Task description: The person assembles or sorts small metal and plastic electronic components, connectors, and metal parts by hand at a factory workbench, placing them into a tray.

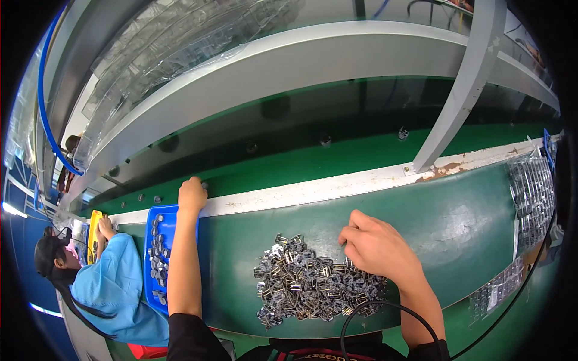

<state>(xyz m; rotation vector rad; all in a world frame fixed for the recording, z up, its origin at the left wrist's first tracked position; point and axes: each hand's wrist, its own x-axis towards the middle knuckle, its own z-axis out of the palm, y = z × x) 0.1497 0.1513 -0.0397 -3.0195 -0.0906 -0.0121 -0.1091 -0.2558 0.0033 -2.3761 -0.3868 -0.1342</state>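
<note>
My left hand (pixel 192 194) reaches over the white rail at the edge of the green belt, its fingers curled closed. A small grey part (pixel 205 185) shows right beside the fingertips; whether they grip it or something else is hidden. My right hand (pixel 378 245) hovers at the right side of a pile of small metal-pinned parts (pixel 316 286) on the green worktop. Its fingers are bent in a pinch, and what lies between them, if anything, cannot be made out. Under my left forearm sits a blue tray (pixel 171 219) with several round grey parts in it.
Beyond the white rail (pixel 313 188), single parts (pixel 403 133) sit spaced along the green belt (pixel 361 144). A grey post (pixel 460 90) rises at the right. Clear plastic trays (pixel 533 198) stack at the far right. A co-worker in blue (pixel 117 289) sits left, by a yellow tray (pixel 94 228).
</note>
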